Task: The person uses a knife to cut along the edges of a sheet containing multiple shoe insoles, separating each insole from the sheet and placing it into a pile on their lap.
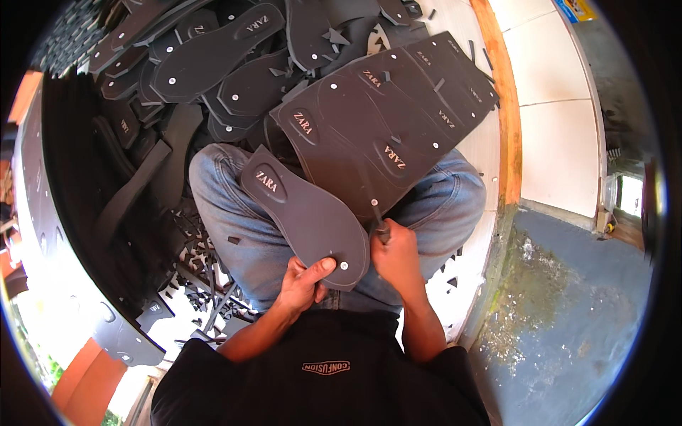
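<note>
My left hand (302, 285) grips the rounded end of a dark grey sandal sole (305, 209), thumb pressed on top beside a small white dot and fingers underneath. The sole lies slanted over my lap, its squarer end pointing to the upper left. Close to its right edge, my right hand (398, 257) is closed round the dark handle of a knife (383, 231). A thin blade seems to point up and away, hard to make out against the dark material. Beyond both hands, a large foam sheet (341, 131) marked with sole outlines rests across my knees.
A heap of dark soles (213, 60) fills the far left, with curved offcut strips (131, 192) nearer. Small black scraps (213, 298) litter the white floor beside my left leg. An orange wooden edge (509, 142) runs along the right, past which lies a stained grey floor (568, 305).
</note>
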Demonstrator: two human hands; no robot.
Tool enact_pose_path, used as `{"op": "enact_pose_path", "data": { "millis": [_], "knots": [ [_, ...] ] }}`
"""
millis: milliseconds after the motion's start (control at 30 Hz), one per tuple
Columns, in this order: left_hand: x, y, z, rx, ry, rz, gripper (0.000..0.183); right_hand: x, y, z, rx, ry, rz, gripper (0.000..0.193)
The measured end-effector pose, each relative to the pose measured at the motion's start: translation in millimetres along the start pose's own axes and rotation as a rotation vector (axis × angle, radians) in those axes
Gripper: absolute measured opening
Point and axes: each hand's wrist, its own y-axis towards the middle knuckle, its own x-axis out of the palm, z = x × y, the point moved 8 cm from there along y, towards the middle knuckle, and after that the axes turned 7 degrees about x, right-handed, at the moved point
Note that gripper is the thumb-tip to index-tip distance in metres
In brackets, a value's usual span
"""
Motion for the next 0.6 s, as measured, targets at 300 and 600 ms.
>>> {"op": "enact_pose_path", "data": {
  "millis": [300, 600],
  "knots": [
    [-1, -2, 5, -0.088, 0.131, -0.084, 0.029, 18, -22, -9, 0.266, 0.861, -0.261, 0.019],
    [-71, 63, 135, 0.451, 0.022, 0.487, 0.024, 23, -59, 13, 0.278, 0.797, -0.176, 0.017]
  ]
}}
